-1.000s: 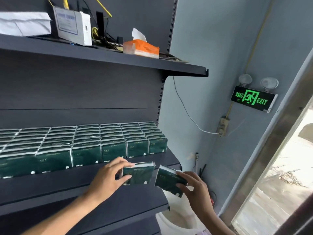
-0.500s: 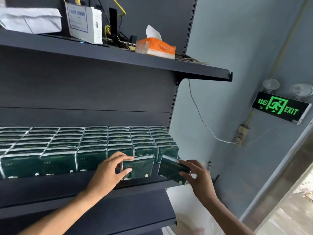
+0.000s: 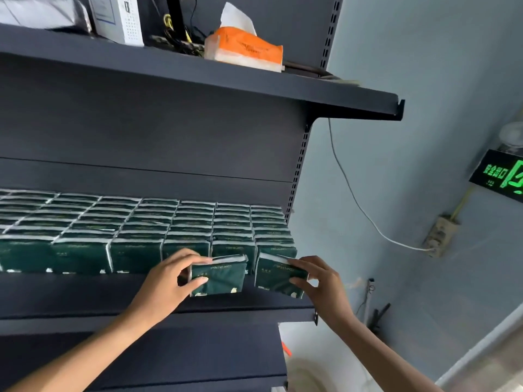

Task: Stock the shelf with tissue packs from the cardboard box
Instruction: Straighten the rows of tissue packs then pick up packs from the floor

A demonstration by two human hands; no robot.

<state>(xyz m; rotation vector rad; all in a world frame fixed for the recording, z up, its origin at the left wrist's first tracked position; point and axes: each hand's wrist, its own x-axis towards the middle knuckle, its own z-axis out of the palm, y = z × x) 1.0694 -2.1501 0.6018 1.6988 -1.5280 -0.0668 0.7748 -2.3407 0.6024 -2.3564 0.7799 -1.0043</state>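
Hands: left (image 3: 167, 281), right (image 3: 319, 281) each grip tissue pack on shelf (image 3: 85, 295).

A small shop's stockroom corner: dark metal retail shelving (image 3: 198, 295) on slotted uprights (image 3: 300, 176) carries rows of identical green tissue packs (image 3: 135, 230), while a lit green exit sign (image 3: 498, 176) hangs on the blue-grey wall (image 3: 424, 80).

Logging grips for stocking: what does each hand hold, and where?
Left hand grips a green tissue pack by its left end; right hand grips another pack by its right end.
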